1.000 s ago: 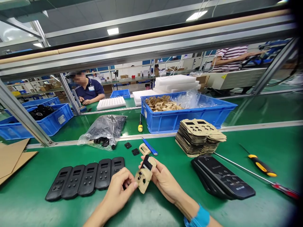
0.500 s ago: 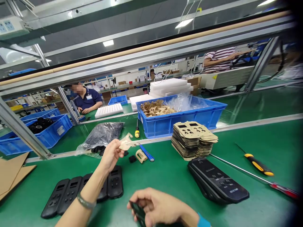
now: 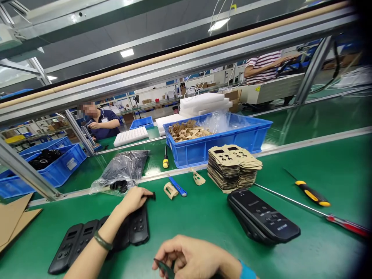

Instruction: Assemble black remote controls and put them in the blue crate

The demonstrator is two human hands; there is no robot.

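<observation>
A small black piece is pinched between the fingertips of the left hand, at the far end of a row of black casings lying partly under that arm, while a thin dark piece is gripped in the curled fingers of the right hand. Right of the left fingertips, a beige cut-out and a blue knife are laid; glossy black panels are stacked beyond the right fingers, farther right
</observation>
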